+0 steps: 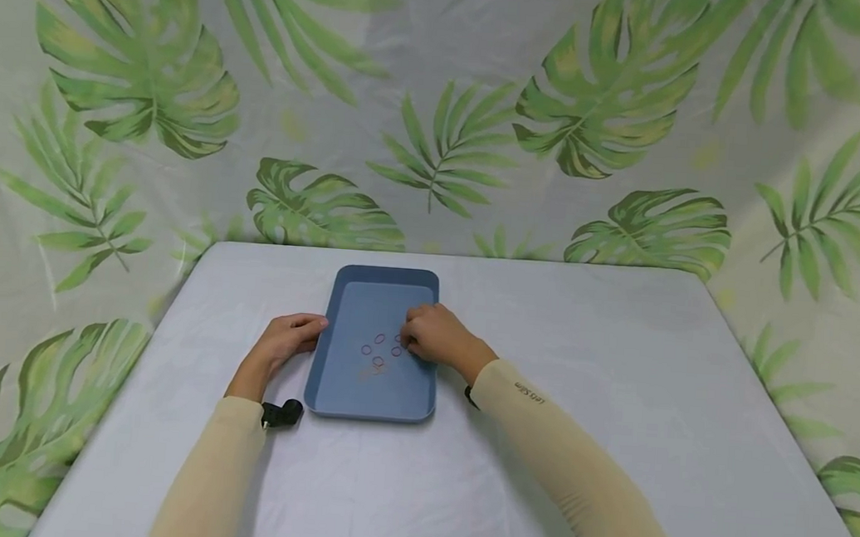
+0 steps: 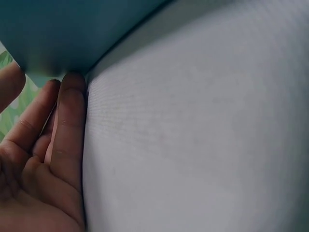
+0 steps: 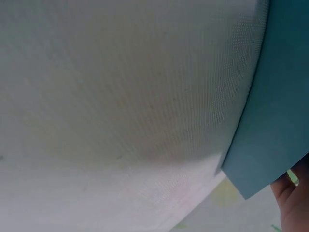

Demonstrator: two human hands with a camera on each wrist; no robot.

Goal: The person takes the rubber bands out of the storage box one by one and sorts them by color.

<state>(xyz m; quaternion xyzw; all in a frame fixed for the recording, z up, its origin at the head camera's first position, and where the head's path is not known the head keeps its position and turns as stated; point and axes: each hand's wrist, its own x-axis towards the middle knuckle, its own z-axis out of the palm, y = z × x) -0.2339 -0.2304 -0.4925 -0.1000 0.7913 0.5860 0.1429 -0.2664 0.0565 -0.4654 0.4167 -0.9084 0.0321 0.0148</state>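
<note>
A blue-grey rectangular tray (image 1: 371, 406) lies on the table. Inside it are several small thin red loops (image 1: 378, 361), looking like rubber bands, and some faint tan loops (image 1: 374, 371) just below them. My left hand (image 1: 288, 342) rests against the tray's left side. In the left wrist view, its straight fingers (image 2: 70, 121) touch the outer wall. My right hand (image 1: 433, 334) reaches over the right rim, fingers bent down among the red loops. Its fingertips are hidden, so whether they pinch a loop does not show. Only part of that hand (image 3: 294, 198) appears in the right wrist view.
A white cloth (image 1: 582, 337) covers the table around the tray. Behind and beside it hangs a leaf-patterned sheet (image 1: 438, 153). A small black device (image 1: 283, 413) is strapped to the left wrist, close to the tray's lower left corner.
</note>
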